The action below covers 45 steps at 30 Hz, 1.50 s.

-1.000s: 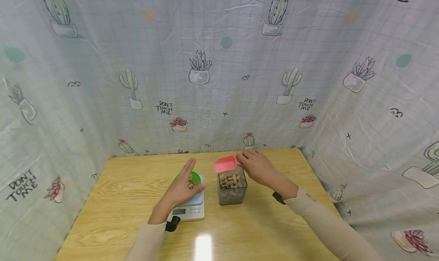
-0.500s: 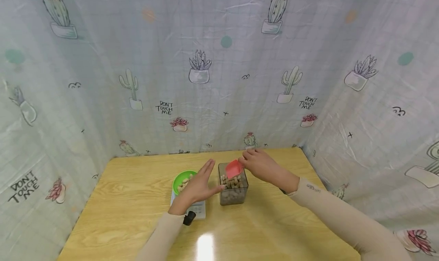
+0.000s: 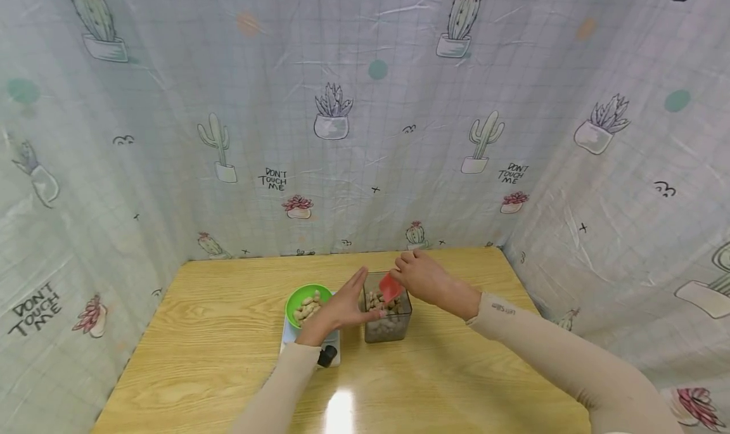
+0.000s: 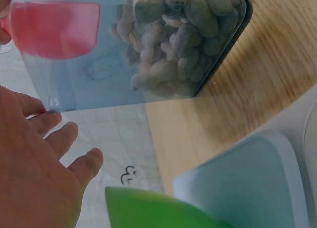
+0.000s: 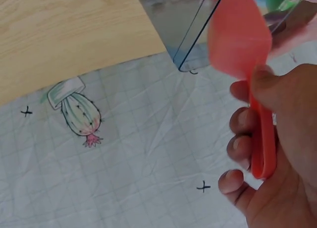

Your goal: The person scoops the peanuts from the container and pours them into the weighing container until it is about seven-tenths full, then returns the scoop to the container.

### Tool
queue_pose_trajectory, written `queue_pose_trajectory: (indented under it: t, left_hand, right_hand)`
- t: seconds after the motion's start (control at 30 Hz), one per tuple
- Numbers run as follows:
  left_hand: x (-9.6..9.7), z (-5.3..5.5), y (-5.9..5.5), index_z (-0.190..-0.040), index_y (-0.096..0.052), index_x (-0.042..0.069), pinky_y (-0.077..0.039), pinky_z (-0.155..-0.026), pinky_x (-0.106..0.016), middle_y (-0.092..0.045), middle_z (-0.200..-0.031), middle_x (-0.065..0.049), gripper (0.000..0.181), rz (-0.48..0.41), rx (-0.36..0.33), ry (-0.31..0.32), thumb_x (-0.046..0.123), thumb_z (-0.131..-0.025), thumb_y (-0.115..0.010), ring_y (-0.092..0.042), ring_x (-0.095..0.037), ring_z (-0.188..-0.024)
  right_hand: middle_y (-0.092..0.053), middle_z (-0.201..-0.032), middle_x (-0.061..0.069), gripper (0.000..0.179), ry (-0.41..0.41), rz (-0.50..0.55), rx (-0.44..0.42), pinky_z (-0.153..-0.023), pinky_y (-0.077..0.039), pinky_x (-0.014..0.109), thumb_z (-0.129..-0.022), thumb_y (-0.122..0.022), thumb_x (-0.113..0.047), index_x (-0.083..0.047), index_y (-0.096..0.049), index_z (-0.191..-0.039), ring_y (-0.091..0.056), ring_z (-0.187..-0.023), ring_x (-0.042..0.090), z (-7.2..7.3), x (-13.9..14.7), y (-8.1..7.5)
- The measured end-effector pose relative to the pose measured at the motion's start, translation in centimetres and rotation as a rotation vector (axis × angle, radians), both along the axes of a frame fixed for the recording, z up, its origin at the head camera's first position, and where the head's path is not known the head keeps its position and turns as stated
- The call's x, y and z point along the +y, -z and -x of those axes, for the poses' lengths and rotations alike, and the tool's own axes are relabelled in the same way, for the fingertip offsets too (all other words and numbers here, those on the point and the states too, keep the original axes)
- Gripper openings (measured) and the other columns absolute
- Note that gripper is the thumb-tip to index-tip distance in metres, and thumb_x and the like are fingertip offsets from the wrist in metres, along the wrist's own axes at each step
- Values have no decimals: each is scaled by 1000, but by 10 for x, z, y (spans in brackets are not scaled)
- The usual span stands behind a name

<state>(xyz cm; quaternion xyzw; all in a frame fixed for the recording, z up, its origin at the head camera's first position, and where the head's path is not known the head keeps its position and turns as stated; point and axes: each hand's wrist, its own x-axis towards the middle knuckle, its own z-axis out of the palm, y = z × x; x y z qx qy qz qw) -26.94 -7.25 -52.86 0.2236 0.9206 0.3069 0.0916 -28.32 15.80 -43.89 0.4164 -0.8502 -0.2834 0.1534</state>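
My right hand (image 3: 428, 279) grips the handle of a red scoop (image 3: 390, 287), with its bowl dipped inside the mouth of a clear box (image 3: 386, 331). Unshelled peanuts (image 4: 168, 44) fill the box's lower part. On the box's left side my left hand (image 3: 341, 307) is spread, fingers fairly straight and thumb apart; in the left wrist view fingertips (image 4: 47, 120) touch or nearly touch its rim. Left of the box, a green bowl (image 3: 293, 303) of peanuts sits on a kitchen scale (image 3: 288, 334). My left hand and wrist partly hide the bowl and scale.
Everything stands on a light wooden table (image 3: 217, 332). A cactus-print cloth (image 3: 365, 155) hangs behind it and along both sides, close to the table's edges. A black wrist camera (image 3: 327, 356) on my left wrist hangs in front of the scale.
My left hand has moved right, from over the green bowl to the box. My right hand has lowered the scoop from above the box into its mouth and tilted it.
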Motion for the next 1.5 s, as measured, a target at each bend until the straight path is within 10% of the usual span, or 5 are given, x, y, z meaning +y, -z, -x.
queue_pose_trajectory:
  t: [0.67,1.0,1.5]
  left_hand:
    - [3,0,4,-160,1,24,-46,-104,-47,1,-168,2,112,-10,-50,-22,71,-81,-64,-43,-33,-140]
    - [7,1,6,-159,4,23,-36,-115,-48,3,-168,2,117,-38,-85,-13,74,-79,-63,-25,-30,-150]
    - [7,-2,4,-160,4,20,-33,-116,-48,4,-167,1,119,-49,-96,-37,73,-78,-65,-25,-32,-149]
  right_hand:
    - [-67,-116,-3,30,20,-118,51,-88,-52,31,-90,-71,-32,-23,-69,-119,-59,-106,15,-7,-20,18]
    - [-68,-102,-3,24,120,-97,44,-87,-49,30,-88,-71,-37,-23,-73,-107,-58,-93,15,-15,-26,23]
    - [-66,-107,2,23,39,-3,-33,-79,-50,32,-91,-71,-23,-16,-68,-113,-57,-94,18,2,-3,34]
